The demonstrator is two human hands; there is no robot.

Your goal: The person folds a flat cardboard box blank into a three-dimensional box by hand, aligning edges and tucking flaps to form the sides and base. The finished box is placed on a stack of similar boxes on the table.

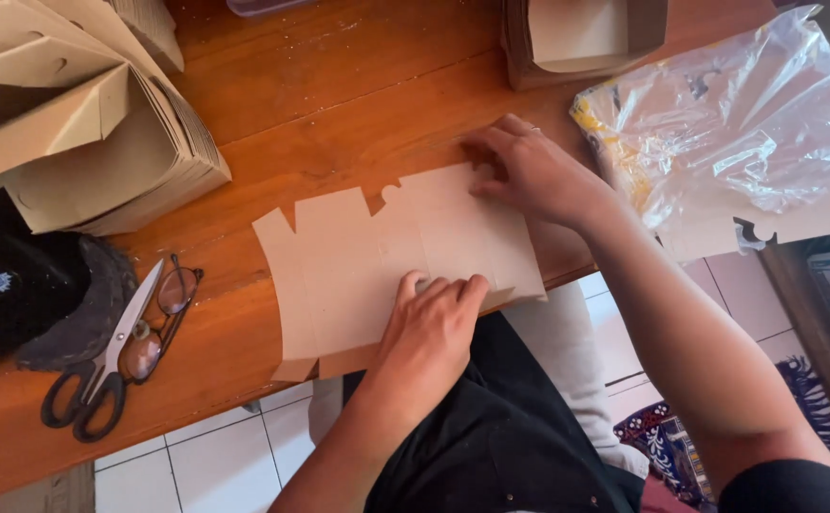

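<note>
Flat brown die-cut cardboard box blank [386, 261] lies on the wooden worktop [339, 85], overhanging its near edge; left hand [431, 318] and right hand [529, 171] press it, fingers flat, nothing gripped; judged light, thin, creasable; hold by edges.

This looks like a home used as a small packing workplace rather than a factory or shop. A varnished wooden bench [320, 104] stands over a white tiled floor [215, 456], and a patterned rug [667, 442] lies on the tiles at the right. Stacks of flat and folded brown cardboard boxes [82, 123] fill the bench's far side, with a clear plastic bag [747, 133] of more supplies. Household bits sit among them: scissors [101, 375], a pair of glasses [158, 328] and a dark cap [25, 285]
</note>
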